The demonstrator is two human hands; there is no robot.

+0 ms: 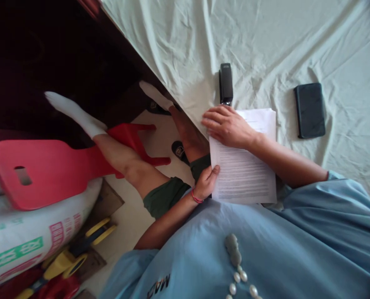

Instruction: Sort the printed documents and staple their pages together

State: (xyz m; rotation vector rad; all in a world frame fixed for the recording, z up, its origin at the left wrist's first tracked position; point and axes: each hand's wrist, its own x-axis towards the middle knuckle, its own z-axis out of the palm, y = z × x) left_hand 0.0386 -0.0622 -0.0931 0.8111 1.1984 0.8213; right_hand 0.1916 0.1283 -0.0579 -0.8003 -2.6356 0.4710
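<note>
A stack of printed papers (244, 174) lies at the bed edge and over my lap, its sheets roughly lined up. My left hand (206, 182), with a red band at the wrist, grips the left edge of the stack, thumb on top and fingers hidden underneath. Across the upper left corner of the papers my right hand (230, 126) lies flat, fingers stretched out to the left. Just beyond its fingers a black stapler (225, 83) rests on the pale sheet, its near end close to the hand.
A black phone (310, 110) lies on the wrinkled bed sheet (266, 41) to the right. On the left are a red plastic chair (44, 166), a printed white sack (32, 236) and a yellow wheeled object (63, 261). Dark slippers (179, 150) are on the floor.
</note>
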